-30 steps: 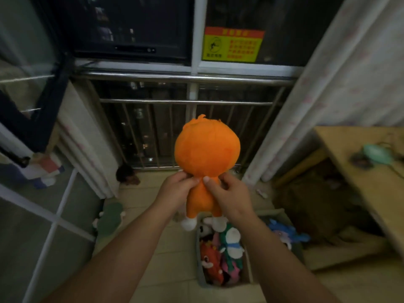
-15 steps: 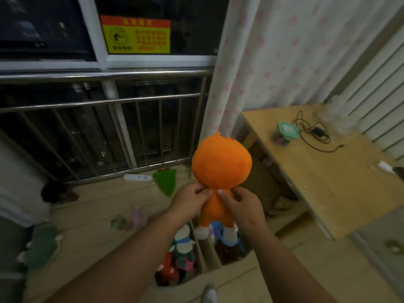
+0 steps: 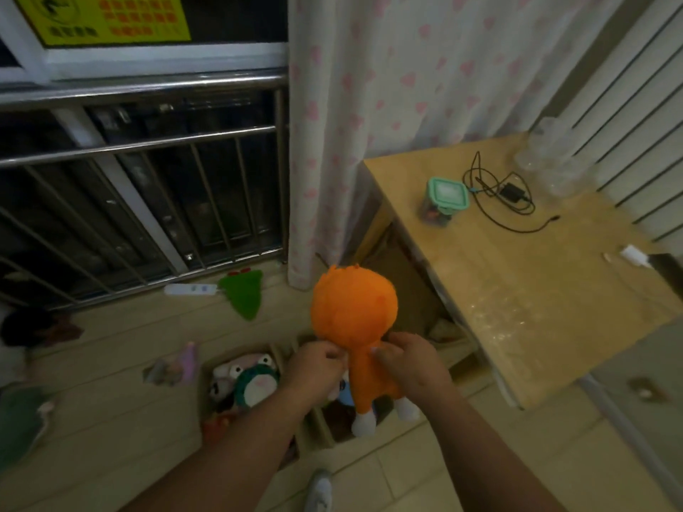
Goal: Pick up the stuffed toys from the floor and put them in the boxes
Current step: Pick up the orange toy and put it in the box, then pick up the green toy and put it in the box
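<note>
I hold an orange stuffed toy [image 3: 353, 310] with white feet upright, its back toward me. My left hand [image 3: 314, 367] pinches it at the neck from the left, and my right hand [image 3: 408, 364] grips it from the right. The toy hangs above two cardboard boxes on the floor. The left box [image 3: 207, 367] holds a green frog toy [image 3: 255, 386] and other plush toys. The right box [image 3: 321, 430] is mostly hidden by my hands and the toy. A green plush [image 3: 244, 293] and a pink toy [image 3: 177, 367] lie on the floor.
A wooden table [image 3: 536, 290] stands at the right with a teal-lidded container [image 3: 445, 195] and a black cable [image 3: 506, 194]. A metal railing [image 3: 140, 201] and a curtain [image 3: 388, 105] are ahead. A white power strip [image 3: 190, 289] lies by the railing. More plush lies at far left.
My view has swung right and down. Both hands have lowered the orange toy toward the boxes, keeping the same hold.
</note>
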A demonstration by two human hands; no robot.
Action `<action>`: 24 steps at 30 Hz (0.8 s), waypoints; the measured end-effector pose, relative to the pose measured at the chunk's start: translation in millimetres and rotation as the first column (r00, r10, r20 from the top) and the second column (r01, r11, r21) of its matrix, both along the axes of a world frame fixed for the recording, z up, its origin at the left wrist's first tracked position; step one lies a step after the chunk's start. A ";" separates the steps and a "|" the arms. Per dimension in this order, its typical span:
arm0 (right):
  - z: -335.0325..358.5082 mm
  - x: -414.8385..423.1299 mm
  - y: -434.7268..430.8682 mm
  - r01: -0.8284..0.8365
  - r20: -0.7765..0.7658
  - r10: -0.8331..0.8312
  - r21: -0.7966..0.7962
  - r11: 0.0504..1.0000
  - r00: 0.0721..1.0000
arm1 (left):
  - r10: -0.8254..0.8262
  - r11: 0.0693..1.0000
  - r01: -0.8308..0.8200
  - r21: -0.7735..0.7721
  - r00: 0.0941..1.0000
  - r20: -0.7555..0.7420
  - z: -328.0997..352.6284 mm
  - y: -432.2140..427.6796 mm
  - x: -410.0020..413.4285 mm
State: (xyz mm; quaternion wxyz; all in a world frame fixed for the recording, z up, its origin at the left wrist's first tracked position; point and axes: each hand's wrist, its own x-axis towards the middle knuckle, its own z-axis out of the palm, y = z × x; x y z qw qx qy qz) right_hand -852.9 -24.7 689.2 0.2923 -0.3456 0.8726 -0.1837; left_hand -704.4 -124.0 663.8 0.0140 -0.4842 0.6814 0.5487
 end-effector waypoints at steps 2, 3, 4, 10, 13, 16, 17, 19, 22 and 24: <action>-6.4 -10.9 0.8 0.044 -0.004 -0.044 0.057 0.997 0.999 | 0.084 0.996 -0.083 -0.021 0.995 0.062 -1.6 -5.3 -3.5; -9.4 -15.0 0.0 0.069 0.005 -0.070 0.077 0.995 0.998 | 0.106 0.994 -0.104 -0.027 0.992 0.072 -2.0 -8.6 -5.1; -12.1 -18.7 -1.7 0.085 0.014 -0.087 0.093 0.992 0.996 | 0.113 0.993 -0.111 -0.031 0.991 0.074 -2.4 -11.8 -6.8; -5.9 -25.2 -23.9 0.133 0.111 -0.140 0.062 0.989 0.984 | 0.159 0.986 -0.158 -0.048 0.987 0.037 6.5 -32.4 -15.3; 6.1 -20.4 -37.5 0.106 0.091 -0.106 0.009 0.994 0.990 | 0.193 0.979 -0.191 -0.069 0.981 0.017 17.7 -40.6 -12.8; 21.0 -15.6 -51.3 0.081 0.077 -0.078 -0.044 0.996 0.994 | 0.222 0.971 -0.223 -0.080 0.975 -0.027 32.7 -48.8 -8.1; 26.4 -14.3 -55.5 0.070 0.071 -0.065 -0.065 0.995 0.995 | 0.229 0.969 -0.233 -0.085 0.972 -0.047 38.2 -51.8 -6.1; 38.4 -10.4 -65.0 0.037 0.074 -0.029 -0.116 0.993 0.997 | 0.245 0.963 -0.254 -0.093 0.965 -0.095 49.9 -56.8 -0.9; 61.4 -2.2 -81.9 -0.019 0.072 0.034 -0.196 0.980 0.997 | 0.281 0.952 -0.296 -0.077 0.947 -0.158 71.8 -65.5 6.1; 79.5 4.6 -94.5 -0.062 0.062 0.080 -0.252 0.966 0.995 | 0.304 0.944 -0.324 -0.069 0.931 -0.203 89.4 -72.8 10.8</action>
